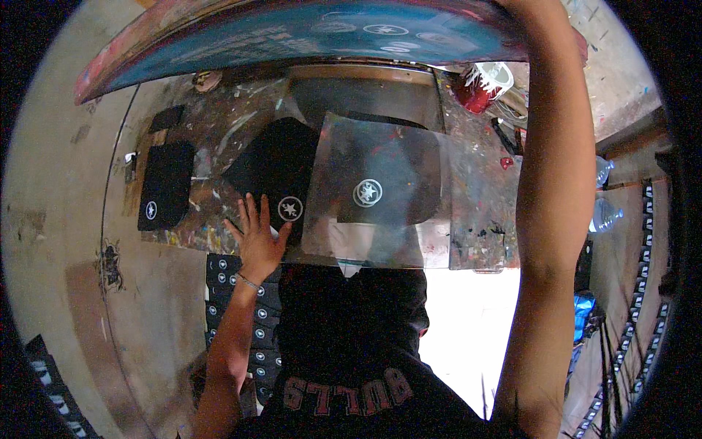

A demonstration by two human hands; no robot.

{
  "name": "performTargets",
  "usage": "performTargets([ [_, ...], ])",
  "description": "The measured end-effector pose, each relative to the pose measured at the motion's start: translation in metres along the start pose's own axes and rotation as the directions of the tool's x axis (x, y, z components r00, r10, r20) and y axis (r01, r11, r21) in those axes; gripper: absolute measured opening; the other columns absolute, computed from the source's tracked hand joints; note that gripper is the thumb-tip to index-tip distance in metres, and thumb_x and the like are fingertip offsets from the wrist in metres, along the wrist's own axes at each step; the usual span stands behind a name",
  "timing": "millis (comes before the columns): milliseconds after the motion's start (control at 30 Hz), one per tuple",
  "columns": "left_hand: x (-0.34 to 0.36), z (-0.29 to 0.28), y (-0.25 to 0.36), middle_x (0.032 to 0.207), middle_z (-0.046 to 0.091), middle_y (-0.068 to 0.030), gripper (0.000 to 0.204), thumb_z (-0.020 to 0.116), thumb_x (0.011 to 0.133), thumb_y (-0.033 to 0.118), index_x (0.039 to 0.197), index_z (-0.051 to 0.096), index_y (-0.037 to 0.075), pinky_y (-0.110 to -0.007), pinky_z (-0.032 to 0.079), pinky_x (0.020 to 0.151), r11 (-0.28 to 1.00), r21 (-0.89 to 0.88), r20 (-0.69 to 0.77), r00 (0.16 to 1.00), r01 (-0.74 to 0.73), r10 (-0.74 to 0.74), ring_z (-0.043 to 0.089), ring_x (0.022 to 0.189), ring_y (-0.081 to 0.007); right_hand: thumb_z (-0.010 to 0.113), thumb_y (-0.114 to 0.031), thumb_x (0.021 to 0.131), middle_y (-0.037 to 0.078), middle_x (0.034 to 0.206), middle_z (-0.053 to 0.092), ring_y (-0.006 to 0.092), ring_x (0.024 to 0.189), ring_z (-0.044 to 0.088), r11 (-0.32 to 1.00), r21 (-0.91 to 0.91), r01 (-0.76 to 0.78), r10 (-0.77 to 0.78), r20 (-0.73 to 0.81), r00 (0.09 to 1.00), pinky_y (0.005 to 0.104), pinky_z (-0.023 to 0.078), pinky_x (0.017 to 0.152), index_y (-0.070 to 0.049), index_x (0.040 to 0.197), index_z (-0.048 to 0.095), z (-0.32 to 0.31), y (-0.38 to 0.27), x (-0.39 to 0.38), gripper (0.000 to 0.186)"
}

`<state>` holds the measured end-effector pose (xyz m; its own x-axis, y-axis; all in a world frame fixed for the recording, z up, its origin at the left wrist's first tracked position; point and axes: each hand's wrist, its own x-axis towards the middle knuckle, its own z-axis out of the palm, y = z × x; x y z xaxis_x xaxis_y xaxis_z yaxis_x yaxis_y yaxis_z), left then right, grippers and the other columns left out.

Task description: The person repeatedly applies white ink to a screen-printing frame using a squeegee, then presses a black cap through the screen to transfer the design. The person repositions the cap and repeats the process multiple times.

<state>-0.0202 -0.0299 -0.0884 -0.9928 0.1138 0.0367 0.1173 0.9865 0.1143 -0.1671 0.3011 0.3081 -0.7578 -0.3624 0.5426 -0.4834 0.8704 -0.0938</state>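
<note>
My left hand lies open, fingers spread, at the near left edge of a black fabric piece with a round white star print. Beside it, a clear sheet covers another dark piece; a similar star emblem shows there. My right arm reaches up to a raised screen-printing frame with blue mesh and pale emblems. My right hand grips its near right end, with the fingers mostly cut off by the upper edge.
Another black printed piece lies on the paint-stained table at left. A red, white-dripped paint pot stands far right, near plastic bottles. Several printed black pieces lie below the table's near edge; more lie in rows at right.
</note>
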Motion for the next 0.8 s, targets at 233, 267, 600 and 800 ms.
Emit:
performTargets([
  [233,0.002,-0.009,0.011,0.168,0.023,-0.0204,0.068,0.061,0.1,0.04,0.156,0.041,0.007,-0.075,0.005,0.118,0.997,-0.007,-0.198,0.977,-0.082,0.079,0.013,0.157,-0.0428,0.06,-0.045,0.093,0.035,0.075,0.064,0.046,0.07,0.066,0.996,0.066,0.06,-0.056,-0.064,0.996,0.0471,0.053,0.07,0.005,0.083,0.072,-0.001,-0.007,-0.007,0.052],
  [267,0.005,-0.01,0.014,0.168,0.026,-0.0195,0.067,0.062,0.099,0.039,0.154,0.043,0.006,-0.074,0.006,0.118,0.987,0.035,-0.188,0.969,-0.159,0.163,0.015,0.157,-0.0424,0.061,-0.045,0.092,0.035,0.074,0.063,0.0456,0.069,0.066,0.997,0.076,0.028,-0.024,-0.054,0.998,0.0468,0.053,0.069,0.005,0.083,0.072,-0.003,-0.009,-0.008,0.052],
  [600,0.043,0.006,0.057,0.161,0.043,-0.0108,0.057,0.059,0.101,0.041,0.15,0.051,0.013,-0.066,0.012,0.123,0.922,-0.174,-0.119,0.937,-0.345,0.328,0.033,0.152,-0.0378,0.062,-0.045,0.092,0.033,0.068,0.062,0.0435,0.064,0.065,0.993,0.098,-0.06,0.064,-0.032,0.997,0.0462,0.052,0.068,0.006,0.08,0.072,-0.004,-0.018,-0.008,0.054],
  [800,0.043,0.016,0.046,0.157,0.049,-0.01,0.049,0.055,0.105,0.032,0.15,0.052,0.012,-0.063,0.017,0.123,0.947,-0.153,-0.103,0.957,-0.284,0.27,0.036,0.15,-0.0361,0.062,-0.045,0.092,0.033,0.071,0.063,0.0453,0.07,0.067,0.997,0.057,-0.05,0.052,-0.039,0.998,0.0474,0.053,0.07,0.003,0.084,0.074,-0.003,-0.009,-0.011,0.05],
])
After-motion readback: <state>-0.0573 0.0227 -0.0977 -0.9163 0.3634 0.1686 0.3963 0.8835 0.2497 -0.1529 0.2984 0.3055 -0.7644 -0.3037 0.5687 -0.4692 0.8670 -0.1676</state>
